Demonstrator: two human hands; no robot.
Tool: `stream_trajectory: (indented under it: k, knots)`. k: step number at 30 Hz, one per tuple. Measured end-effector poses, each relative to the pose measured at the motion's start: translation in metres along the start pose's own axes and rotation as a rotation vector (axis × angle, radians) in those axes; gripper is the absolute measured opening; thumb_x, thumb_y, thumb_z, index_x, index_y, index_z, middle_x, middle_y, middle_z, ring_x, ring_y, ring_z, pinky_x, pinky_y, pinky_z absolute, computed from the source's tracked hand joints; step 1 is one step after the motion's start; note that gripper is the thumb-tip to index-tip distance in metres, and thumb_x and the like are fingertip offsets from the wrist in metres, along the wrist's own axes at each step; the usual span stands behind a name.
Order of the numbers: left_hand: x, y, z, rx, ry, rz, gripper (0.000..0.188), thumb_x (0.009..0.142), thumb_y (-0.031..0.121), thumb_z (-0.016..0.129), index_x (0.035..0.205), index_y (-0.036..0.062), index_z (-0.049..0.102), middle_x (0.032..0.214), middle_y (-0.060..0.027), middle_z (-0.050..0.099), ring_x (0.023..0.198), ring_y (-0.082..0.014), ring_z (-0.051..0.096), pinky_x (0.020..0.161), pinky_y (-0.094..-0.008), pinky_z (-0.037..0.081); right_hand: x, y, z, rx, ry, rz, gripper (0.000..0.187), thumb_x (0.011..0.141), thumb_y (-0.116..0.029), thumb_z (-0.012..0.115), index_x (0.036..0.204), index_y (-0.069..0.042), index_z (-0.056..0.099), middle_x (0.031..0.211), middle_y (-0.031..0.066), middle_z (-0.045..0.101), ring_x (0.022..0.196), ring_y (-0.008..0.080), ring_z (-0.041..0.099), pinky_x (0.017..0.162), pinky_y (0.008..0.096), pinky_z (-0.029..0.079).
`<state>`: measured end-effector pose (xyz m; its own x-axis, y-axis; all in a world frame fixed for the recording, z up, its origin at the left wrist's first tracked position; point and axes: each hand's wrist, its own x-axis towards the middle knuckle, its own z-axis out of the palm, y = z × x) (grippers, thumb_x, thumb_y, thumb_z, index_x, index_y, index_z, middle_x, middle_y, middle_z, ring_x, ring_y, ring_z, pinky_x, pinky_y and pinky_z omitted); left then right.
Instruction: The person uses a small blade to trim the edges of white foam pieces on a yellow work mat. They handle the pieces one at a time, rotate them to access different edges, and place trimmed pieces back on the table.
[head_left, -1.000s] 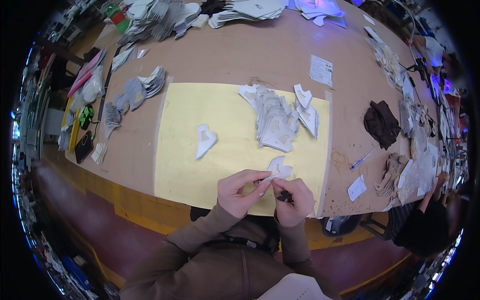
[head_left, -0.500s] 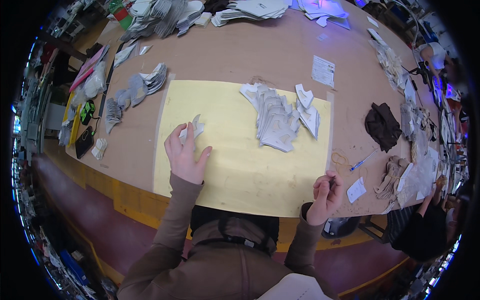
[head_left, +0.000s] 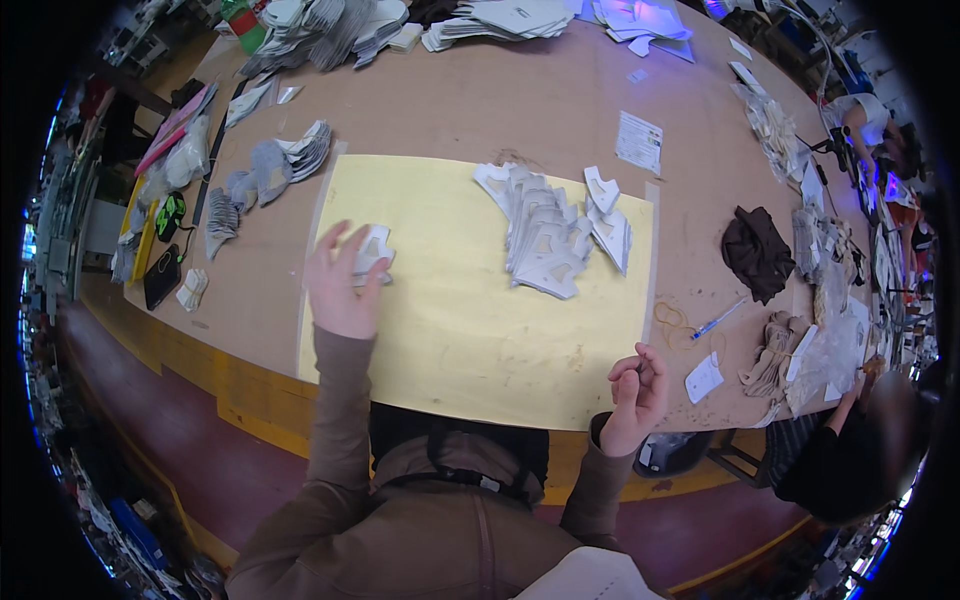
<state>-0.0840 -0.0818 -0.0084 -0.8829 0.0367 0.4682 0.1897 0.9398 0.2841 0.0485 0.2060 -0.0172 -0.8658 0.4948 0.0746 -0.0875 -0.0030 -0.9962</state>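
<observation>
A flat black device (head_left: 163, 277) lies on the table (head_left: 480, 115) well to the left of a yellow sheet (head_left: 470, 350), at the far end of a row of goods on that side. A small white bundle (head_left: 193, 290) sits a little closer to the yellow sheet, and a fanned stack of grey pieces (head_left: 221, 222) rests left of its upper half. A green bottle (head_left: 241, 22) stands well beyond the sheet's upper left corner.

The worker's left hand (head_left: 343, 290), slightly blurred, hovers over the left edge of the yellow sheet, fingers and thumb spread apart. Just by the thumb, a white cut-out piece (head_left: 387, 254) lies on the sheet's left part; whether the hand touches it cannot be told.

An overlapping pile of similar pieces (head_left: 528, 235) covers the sheet's upper right part, with a smaller group (head_left: 610, 225) nearer its right edge. The right hand (head_left: 637, 400) is raised at the sheet's lower right corner, fingers half curled and thumb up; whether it grips anything cannot be told.

A printed paper (head_left: 639, 142) lies beyond the sheet's upper right corner. To the right of the sheet come a white tag (head_left: 704, 378), a blue-and-white pen (head_left: 718, 318), a crumpled dark cloth (head_left: 757, 253) and, farthest off, a co-worker in black (head_left: 850, 455).
</observation>
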Motion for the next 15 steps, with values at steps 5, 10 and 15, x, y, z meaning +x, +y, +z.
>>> stream_trajectory:
  k: [5,10,15]
  knots:
    - [0.001,0.076,0.021,-0.772,-0.413,0.180,0.032,0.084,0.008,0.066,0.115,0.0023,0.062,0.112,-0.0140,0.061,0.102,-0.0298,0.060,0.089,-0.0356,0.047,-0.001,-0.012,0.010,0.009,-0.054,-0.048,0.030,0.093,-0.005,0.056,0.121,0.003,0.051,0.087,0.0058,0.056,0.078,0.0113,0.050,0.070,0.0236,0.040]
    - [-0.003,0.104,0.060,-0.630,-0.425,0.292,0.028,0.082,0.008,0.068,0.109,0.0021,0.060,0.099,-0.0118,0.058,0.091,-0.0304,0.057,0.084,-0.0372,0.048,-0.008,-0.020,0.016,-0.027,-0.113,-0.117,0.031,0.090,-0.006,0.059,0.120,0.002,0.053,0.088,0.0066,0.058,0.077,0.0100,0.050,0.069,0.0221,0.038]
    - [-0.015,0.089,0.059,-0.716,-0.666,0.122,0.022,0.080,0.010,0.070,0.098,0.0023,0.060,0.097,-0.0105,0.055,0.090,-0.0267,0.056,0.081,-0.0341,0.048,-0.012,-0.023,0.024,-0.157,-0.151,-0.135,0.028,0.082,-0.004,0.066,0.109,0.002,0.063,0.080,0.0054,0.057,0.067,0.0108,0.049,0.060,0.0221,0.038]
